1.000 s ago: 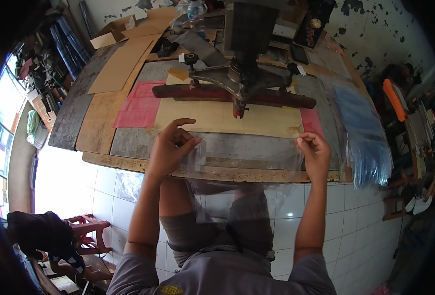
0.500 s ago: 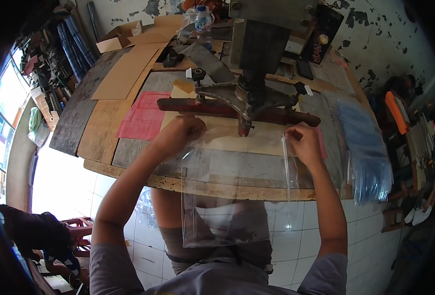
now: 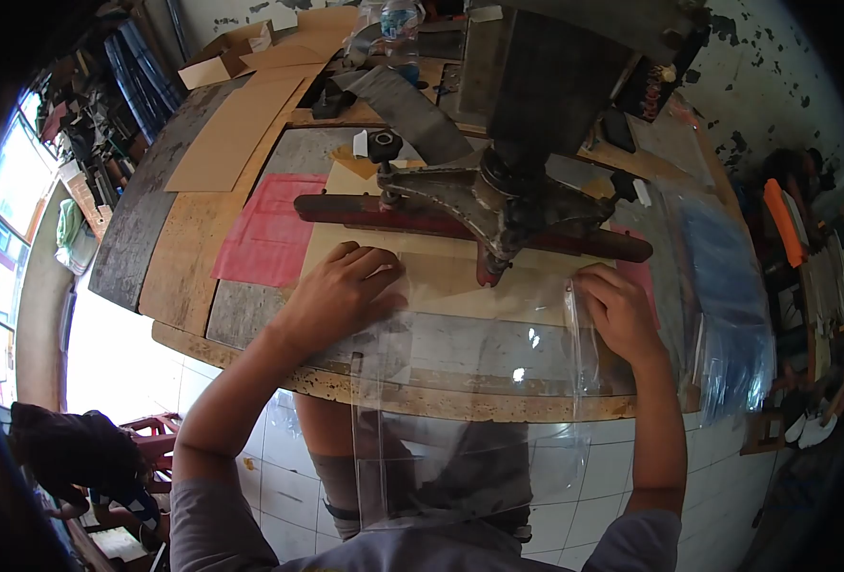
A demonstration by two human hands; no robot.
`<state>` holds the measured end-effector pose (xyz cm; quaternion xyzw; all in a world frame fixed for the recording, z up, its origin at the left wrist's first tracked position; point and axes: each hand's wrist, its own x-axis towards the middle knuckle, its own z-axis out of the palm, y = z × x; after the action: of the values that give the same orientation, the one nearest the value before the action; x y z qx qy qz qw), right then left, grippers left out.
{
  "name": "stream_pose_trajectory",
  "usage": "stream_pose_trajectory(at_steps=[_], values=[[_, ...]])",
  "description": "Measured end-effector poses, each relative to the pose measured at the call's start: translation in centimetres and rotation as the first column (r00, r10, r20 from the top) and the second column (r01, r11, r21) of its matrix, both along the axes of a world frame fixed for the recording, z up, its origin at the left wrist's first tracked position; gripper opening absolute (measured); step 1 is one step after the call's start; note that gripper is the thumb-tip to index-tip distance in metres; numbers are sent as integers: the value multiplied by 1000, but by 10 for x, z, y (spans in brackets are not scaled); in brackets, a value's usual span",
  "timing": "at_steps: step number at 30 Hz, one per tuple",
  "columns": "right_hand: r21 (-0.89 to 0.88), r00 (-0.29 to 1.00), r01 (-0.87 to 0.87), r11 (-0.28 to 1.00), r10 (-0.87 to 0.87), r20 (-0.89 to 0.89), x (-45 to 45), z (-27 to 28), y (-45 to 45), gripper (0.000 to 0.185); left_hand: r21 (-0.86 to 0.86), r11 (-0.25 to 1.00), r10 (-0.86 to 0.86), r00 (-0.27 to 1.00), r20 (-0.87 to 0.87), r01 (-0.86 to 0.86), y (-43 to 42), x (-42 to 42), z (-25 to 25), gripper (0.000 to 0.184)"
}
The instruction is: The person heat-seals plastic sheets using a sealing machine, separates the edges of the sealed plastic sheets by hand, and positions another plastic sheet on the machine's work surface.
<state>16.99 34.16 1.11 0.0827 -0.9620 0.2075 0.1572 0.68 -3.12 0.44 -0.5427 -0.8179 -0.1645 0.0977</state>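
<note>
A clear plastic sheet [image 3: 479, 348], with folded strips along its sides, stretches between my hands and hangs over the table's front edge toward my lap. My left hand [image 3: 345, 291] is closed on its upper left corner, thumb and fingers together. At the upper right, my right hand [image 3: 620, 310] pinches the other side strip. Just beyond my fingers is the press's long dark red bar [image 3: 403, 212], carried on a metal bracket [image 3: 450, 191]. Under the sheet's far part lies a cream-coloured sheet [image 3: 336, 238] on the grey work surface.
A pink sheet [image 3: 269, 229] lies left of the bar. Brown cardboard [image 3: 226, 133] covers the left of the table. Bluish plastic sheets [image 3: 732, 315] are piled at the right edge. A water bottle [image 3: 400, 33] stands behind. Another person [image 3: 79, 448] is at lower left.
The view has shifted, and the press looks larger. Both hands and the plastic sheet have come a little toward me, away from the red bar. My left hand's fingers have straightened slightly.
</note>
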Motion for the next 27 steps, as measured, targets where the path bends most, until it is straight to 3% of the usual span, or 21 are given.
stream_pose_trajectory(at_steps=[6,9,16,25,27], values=[[-70,997,13,997,-8,73,13,21,-15,18,-63,998,4,994,107,2,-4,4,17,50],[-108,998,5,994,1,60,17,3,-3,14,-85,996,-2,992,127,13,-8,2,15,50],[-39,997,31,999,-34,-72,18,-12,-3,10,-87,996,30,978,206,-12,-8,8,22,55],[-109,993,40,993,-52,-107,17,-19,0,16,-68,998,13,989,149,-3,-9,8,17,57],[31,986,13,999,-7,-167,17,-17,2,17,-55,998,-7,994,111,13,-8,9,20,54]])
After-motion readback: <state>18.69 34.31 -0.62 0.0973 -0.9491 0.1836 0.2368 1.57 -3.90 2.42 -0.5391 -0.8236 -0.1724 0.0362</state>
